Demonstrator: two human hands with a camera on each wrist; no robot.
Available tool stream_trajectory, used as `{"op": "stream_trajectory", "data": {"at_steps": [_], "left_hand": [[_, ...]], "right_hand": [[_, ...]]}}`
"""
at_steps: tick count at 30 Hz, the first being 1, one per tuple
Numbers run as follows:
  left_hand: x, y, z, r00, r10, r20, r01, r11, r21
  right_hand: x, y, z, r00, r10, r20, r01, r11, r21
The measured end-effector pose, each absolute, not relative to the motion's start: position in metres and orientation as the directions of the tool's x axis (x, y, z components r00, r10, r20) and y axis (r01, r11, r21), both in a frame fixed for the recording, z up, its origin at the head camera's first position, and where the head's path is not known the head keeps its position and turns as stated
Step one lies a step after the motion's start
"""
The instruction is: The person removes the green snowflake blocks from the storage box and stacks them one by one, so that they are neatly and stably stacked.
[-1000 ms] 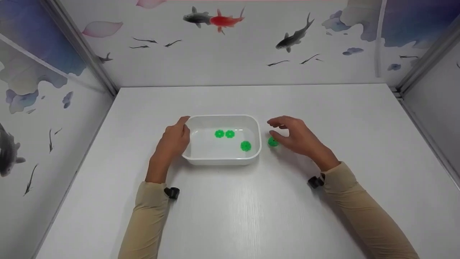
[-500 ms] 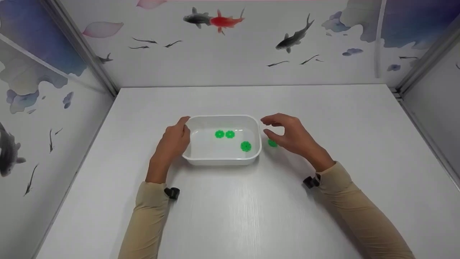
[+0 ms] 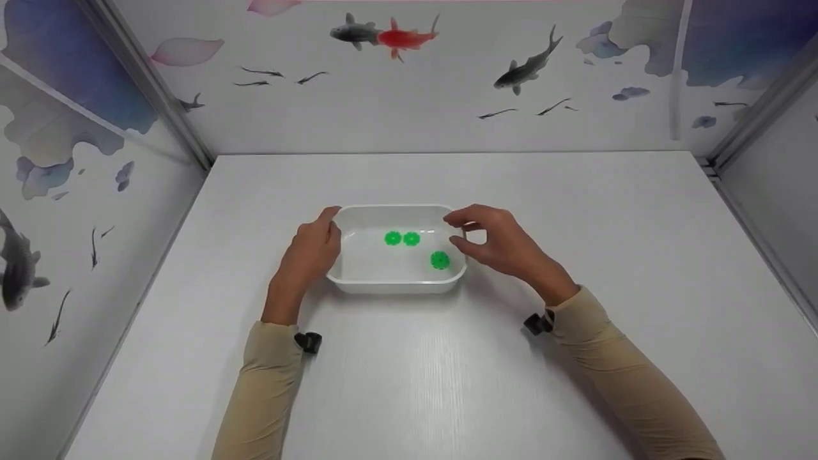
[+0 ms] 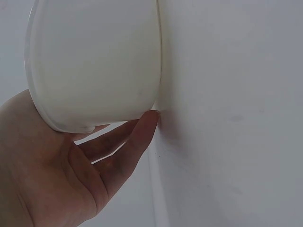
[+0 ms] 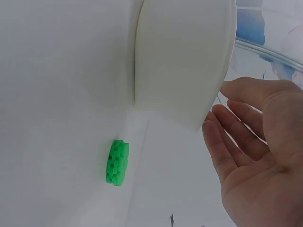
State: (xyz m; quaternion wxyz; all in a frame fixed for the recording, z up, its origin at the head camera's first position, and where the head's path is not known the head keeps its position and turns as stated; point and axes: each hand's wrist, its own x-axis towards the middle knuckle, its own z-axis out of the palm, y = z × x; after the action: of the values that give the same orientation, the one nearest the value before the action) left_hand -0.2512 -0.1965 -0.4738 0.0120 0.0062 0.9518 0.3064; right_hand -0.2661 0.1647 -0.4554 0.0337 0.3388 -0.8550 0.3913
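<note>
A white rectangular plastic box [image 3: 377,267] stands in the middle of the table. My left hand [image 3: 305,252] grips its left end, thumb at the rim and fingers along the outer wall, as the left wrist view shows. Inside lie three green flower-shaped pieces: two side by side [image 3: 411,239] and one nearer the right front corner [image 3: 440,260]. Over the right rim hovers my right hand [image 3: 501,243], thumb and fingers apart with nothing visible between them. Outside the right end, a small stack of green flower-shaped pieces [image 5: 117,163] sits on the table, hidden under that hand in the head view.
The white table [image 3: 396,370] has a printed panel with fish [image 3: 409,96] along its back edge. More panels close it in at the left [image 3: 77,211] and right. A small black camera sits on each wrist [image 3: 309,342].
My right hand has moved left, from beside the green stack to over the box's right rim, and now covers that stack in the head view. The left hand keeps its grip; the box stays put.
</note>
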Motion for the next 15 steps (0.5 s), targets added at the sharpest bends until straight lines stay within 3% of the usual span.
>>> {"op": "stream_trajectory", "data": {"at_steps": [15], "left_hand": [[-0.2491, -0.1983, -0.4739, -0.999, 0.047, 0.008, 0.043, 0.807, 0.589]], "right_hand": [[-0.2637, 0.154, -0.4499, -0.766, -0.585, 0.267, -0.608, 0.524, -0.597]]}}
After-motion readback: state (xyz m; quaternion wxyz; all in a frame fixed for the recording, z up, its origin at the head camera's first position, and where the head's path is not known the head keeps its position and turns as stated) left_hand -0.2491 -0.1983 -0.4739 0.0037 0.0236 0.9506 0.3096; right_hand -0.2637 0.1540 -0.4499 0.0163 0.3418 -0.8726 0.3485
